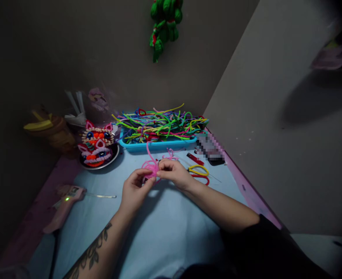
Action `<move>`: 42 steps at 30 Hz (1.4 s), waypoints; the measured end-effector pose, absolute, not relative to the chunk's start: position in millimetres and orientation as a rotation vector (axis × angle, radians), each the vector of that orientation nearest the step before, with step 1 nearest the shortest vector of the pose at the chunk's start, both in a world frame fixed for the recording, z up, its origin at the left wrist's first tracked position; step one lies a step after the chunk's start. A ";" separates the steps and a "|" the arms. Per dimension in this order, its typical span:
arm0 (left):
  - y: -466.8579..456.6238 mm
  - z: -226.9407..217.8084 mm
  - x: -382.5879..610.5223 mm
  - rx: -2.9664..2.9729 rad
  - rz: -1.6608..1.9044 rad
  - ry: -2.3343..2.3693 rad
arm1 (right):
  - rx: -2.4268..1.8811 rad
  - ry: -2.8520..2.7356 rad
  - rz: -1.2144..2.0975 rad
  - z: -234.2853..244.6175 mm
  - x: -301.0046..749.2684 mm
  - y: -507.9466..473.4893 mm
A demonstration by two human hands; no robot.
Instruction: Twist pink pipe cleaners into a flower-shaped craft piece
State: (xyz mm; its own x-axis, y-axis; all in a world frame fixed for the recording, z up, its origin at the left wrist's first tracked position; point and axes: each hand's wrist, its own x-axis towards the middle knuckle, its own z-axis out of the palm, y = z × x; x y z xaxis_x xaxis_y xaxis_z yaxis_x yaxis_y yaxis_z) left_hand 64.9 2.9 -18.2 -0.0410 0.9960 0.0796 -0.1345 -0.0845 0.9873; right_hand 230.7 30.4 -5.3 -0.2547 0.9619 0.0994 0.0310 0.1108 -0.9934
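A bundle of pink pipe cleaners [151,169], coiled and tangled, is held between both hands above the blue table cover; one strand rises from its top. My left hand [136,186] pinches it from the left with thumb and fingers. From the right, my right hand [172,173] closes thumb and fingertips on its edge. Part of the bundle is hidden behind the fingers. Just right of my right hand lie scissors [199,170] with a yellow and a red handle loop. A red lighter-like stick [195,159] lies behind them.
A blue tray [159,145] heaped with colourful pipe cleaners stands at the back. To its left, a bowl [101,166] holds fuzzy animal-face figures. A pink glue gun [68,203] with a lit green light lies at left, its cord trailing forward. A phone [216,160] lies at right.
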 end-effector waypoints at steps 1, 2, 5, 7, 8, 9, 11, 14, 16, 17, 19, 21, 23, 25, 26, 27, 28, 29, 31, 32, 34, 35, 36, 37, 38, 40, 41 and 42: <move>3.2 -17.9 64.6 1.153 1.349 1.088 | -1.022 -1.447 1.341 -5.4 230.8 30.6; 3.6 -17.3 64.6 1.145 1.347 1.083 | -1.019 -1.429 1.367 -5.4 230.8 30.8; 4.9 -14.6 64.9 1.092 1.347 1.069 | -1.049 -1.455 1.297 -3.5 231.0 30.8; 5.2 -13.1 65.0 1.065 1.339 1.058 | -1.076 -1.476 1.214 -0.9 231.7 30.5; 5.1 -12.6 65.0 1.062 1.332 1.051 | -1.083 -1.476 1.186 0.6 232.3 30.3; 5.0 -12.4 64.9 1.064 1.322 1.043 | -1.085 -1.475 1.166 2.0 232.9 30.0; 4.4 -12.6 65.0 1.072 1.308 1.018 | -1.092 -1.493 1.126 4.4 234.3 29.6; 3.9 -14.1 65.4 1.071 1.291 0.972 | -1.141 -1.593 0.995 5.8 236.5 29.6; 3.9 -15.4 65.4 1.070 1.276 0.956 | -1.163 -1.651 0.914 5.4 237.6 30.2; 4.0 -16.1 65.2 1.073 1.266 0.952 | -1.166 -1.667 0.897 5.2 238.1 30.5; 4.4 -17.2 64.4 1.086 1.253 0.947 | -1.172 -1.675 0.915 5.4 239.0 31.1; 4.8 -17.7 63.6 1.108 1.246 0.936 | -1.188 -1.673 0.979 6.8 239.9 31.7; 5.3 -17.2 63.3 1.128 1.233 0.909 | -1.188 -1.654 1.071 8.7 240.7 32.4; 5.7 -16.1 63.1 1.133 1.198 0.858 | -1.168 -1.599 1.191 9.3 241.1 33.7; 6.0 -15.5 62.9 1.135 1.181 0.832 | -1.152 -1.555 1.251 8.9 241.1 34.6; 6.4 -15.1 62.4 1.142 1.176 0.814 | -1.133 -1.500 1.298 7.8 241.0 35.7; 6.9 -14.9 61.5 1.157 1.198 0.812 | -1.113 -1.440 1.326 6.4 240.9 36.8; 7.5 -15.0 60.3 1.180 1.252 0.836 | -1.094 -1.382 1.333 4.7 240.6 38.0; 8.5 -16.1 57.0 1.237 1.431 0.963 | -1.063 -1.288 1.302 1.9 240.0 39.8; 8.7 -17.0 55.3 1.265 1.515 1.050 | -1.051 -1.257 1.281 1.0 239.7 40.4; 7.9 -19.2 53.1 1.317 1.598 1.206 | -1.040 -1.216 1.245 0.6 239.0 40.5; 6.9 -20.3 53.1 1.338 1.589 1.250 | -1.039 -1.202 1.232 1.0 238.6 40.0; 5.4 -21.2 53.8 1.354 1.562 1.265 | -1.038 -1.193 1.224 1.6 238.1 39.3; 3.7 -22.0 55.3 1.359 1.528 1.257 | -1.038 -1.189 1.222 2.2 237.6 38.4; 1.7 -22.5 57.3 1.359 1.493 1.234 | -1.038 -1.190 1.226 2.9 237.1 37.3; -1.9 -22.5 62.5 1.352 1.433 1.169 | -1.041 -1.202 1.241 3.9 235.7 34.9; -3.4 -22.2 65.1 1.344 1.412 1.137 | -1.046 -1.207 1.246 4.1 234.8 33.7; -4.6 -21.6 67.5 1.329 1.398 1.104 | -1.053 -1.214 1.248 4.2 233.8 32.6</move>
